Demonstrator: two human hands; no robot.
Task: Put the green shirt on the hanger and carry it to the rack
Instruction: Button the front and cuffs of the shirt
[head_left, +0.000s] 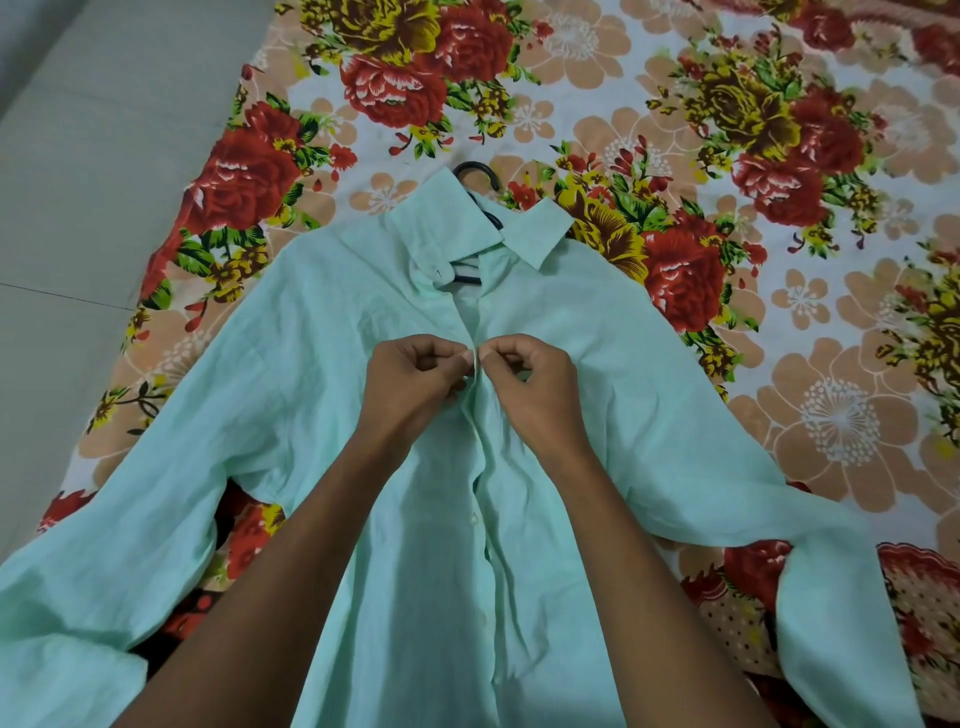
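The green shirt (363, 415) lies face up on a bed covered by a flowered sheet (779, 156), its sleeves spread out to either side; the hanger (475, 176) is already inside it, the dark hook poking out just above the collar and a bit of the bar showing in the open neck. Both hands meet at the front opening of the shirt, a little below the collar; the left hand (410, 379) pinches one edge of the cloth between thumb and curled fingers, and the right hand (530, 379) pinches the facing edge, the two thumbs almost touching. This looks like a button being fastened, though the button itself is hidden between the fingertips.

As for progress, the first part seems done, since the hanger sits in the shoulders; the neck is open above the hands, and small pale buttons show further down the front, whether closed I cannot tell. What is left, by my reading, is to finish this button, take the shirt up by the hook and carry it off; no rack shows near the shirt.
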